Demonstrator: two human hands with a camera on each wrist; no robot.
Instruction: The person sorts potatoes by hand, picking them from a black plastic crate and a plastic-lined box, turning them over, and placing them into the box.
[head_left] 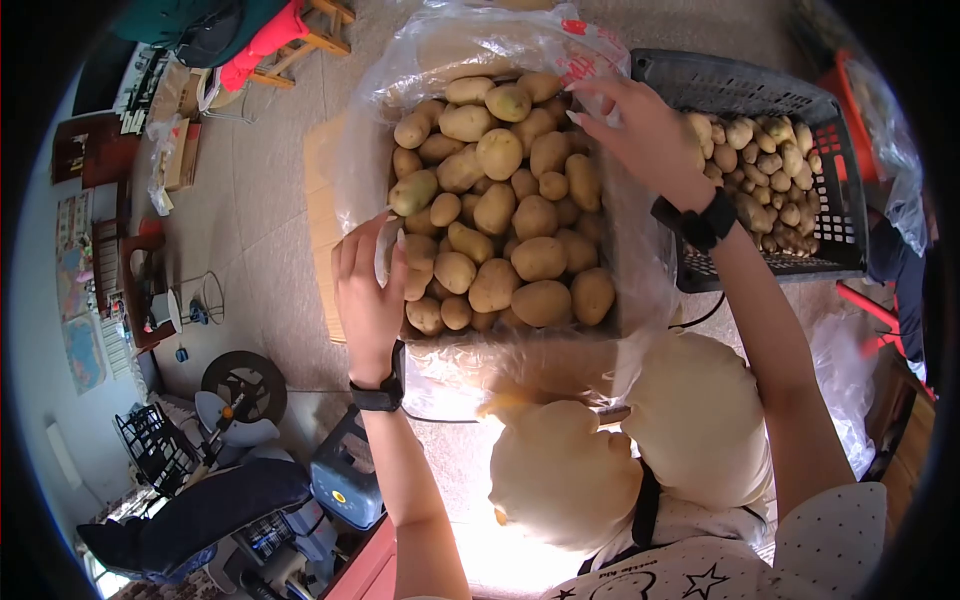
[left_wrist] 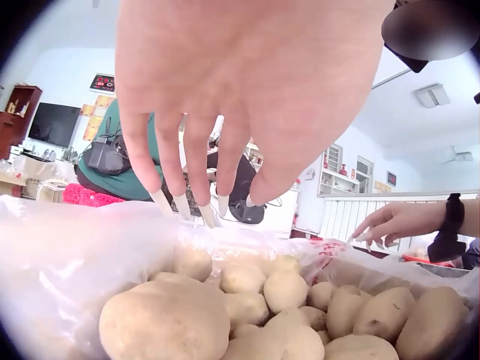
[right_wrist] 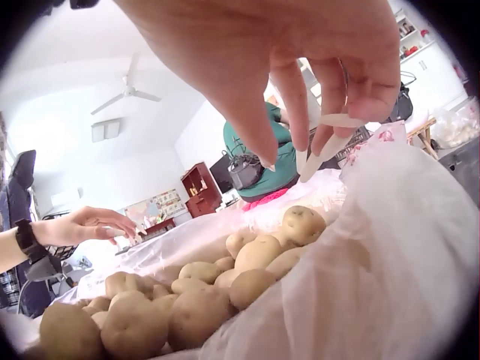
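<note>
Head view: potatoes (head_left: 495, 210) sit heaped in the box (head_left: 322, 220), both hands over its sides. Left hand (head_left: 368, 280) is at the left edge, fingers loose and empty. Right hand (head_left: 645, 130) is by the far right corner, fingers lightly bent, nothing gripped that I can see. Left is nearer the greenish potato (head_left: 413, 192): it's just beyond those fingertips, long axis slanting from the left edge toward the far right corner.

L arm (head_left: 415, 480) & R arm (head_left: 785, 360) extd fwd. L grip (head_left: 370, 290): palm dn, fingers (left_wrist: 196, 150) approx. straight. R grip (head_left: 645, 135): farther fwd, fingers (right_wrist: 291, 97) loosely bent.
</note>
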